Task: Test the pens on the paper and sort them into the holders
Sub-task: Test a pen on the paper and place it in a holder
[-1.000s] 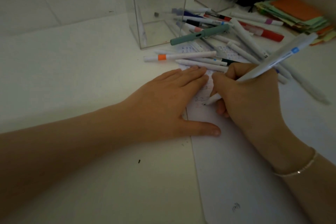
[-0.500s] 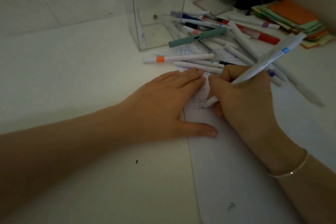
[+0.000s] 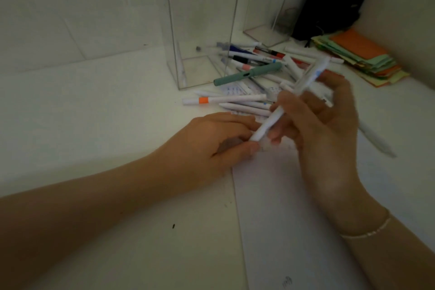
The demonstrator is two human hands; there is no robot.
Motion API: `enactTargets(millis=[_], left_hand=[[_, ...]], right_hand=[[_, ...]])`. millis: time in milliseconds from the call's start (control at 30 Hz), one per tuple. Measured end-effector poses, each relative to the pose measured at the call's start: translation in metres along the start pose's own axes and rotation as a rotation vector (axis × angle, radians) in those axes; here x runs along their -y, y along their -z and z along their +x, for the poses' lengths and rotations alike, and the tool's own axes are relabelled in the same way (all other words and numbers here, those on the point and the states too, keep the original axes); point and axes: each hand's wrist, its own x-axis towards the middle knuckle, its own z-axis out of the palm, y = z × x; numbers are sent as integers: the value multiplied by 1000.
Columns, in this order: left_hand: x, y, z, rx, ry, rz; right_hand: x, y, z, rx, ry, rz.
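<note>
On the head view, my right hand [image 3: 324,125] holds a white pen [image 3: 286,106] up off the paper [image 3: 294,207], fingers curled round the middle of its barrel; the pen slants from lower left to upper right, and its upper end is blurred. My left hand [image 3: 219,141] rests near the paper's top left corner with its fingers curled, thumb and fingertips pinching the pen's lower end. Something small and pale sits at that tip, too blurred to tell what it is.

Behind the hands stands a clear holder [image 3: 200,40], tall, square and upright on the white table [image 3: 82,113]. I can make out its bare floor and possibly one thin pale thing leaning in its near left corner, though I cannot tell for sure. A second clear holder [image 3: 268,7] stands farther back to the right; its contents I cannot make out through the walls.

The loose pens [image 3: 259,70] lie in a pile just right of the first holder, some touching its wall. Among them are a green capped pen [image 3: 247,74] and, nearer me, a white pen with an orange band [image 3: 223,99]. A stack of coloured paper [image 3: 360,56] lies at the far right, with a dark bag [image 3: 329,0] behind it. A thin bracelet [image 3: 367,231] circles my right wrist.
</note>
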Motion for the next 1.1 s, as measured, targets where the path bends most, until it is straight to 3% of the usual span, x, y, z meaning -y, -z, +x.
enactTargets(millis=[133, 367, 533, 700, 867, 1000, 1100], left_hand=[[-2, 2, 0, 19, 84, -53], [2, -1, -1, 91, 28, 10], [0, -1, -2, 71, 141, -20], [-2, -5, -3, 207, 206, 211], [-4, -4, -3, 158, 125, 306], [-3, -2, -1, 73, 66, 380], [-2, 1, -1, 126, 99, 346]], right_hand=[[1, 2, 1, -65, 184, -105], [-1, 2, 2, -17, 158, -150], [6, 1, 6, -57, 162, -113], [70, -10, 59, -142, 311, -68], [118, -69, 133, 36, 355, -144], [88, -115, 150, 259, 281, -487], [71, -129, 144, 409, 319, -783]])
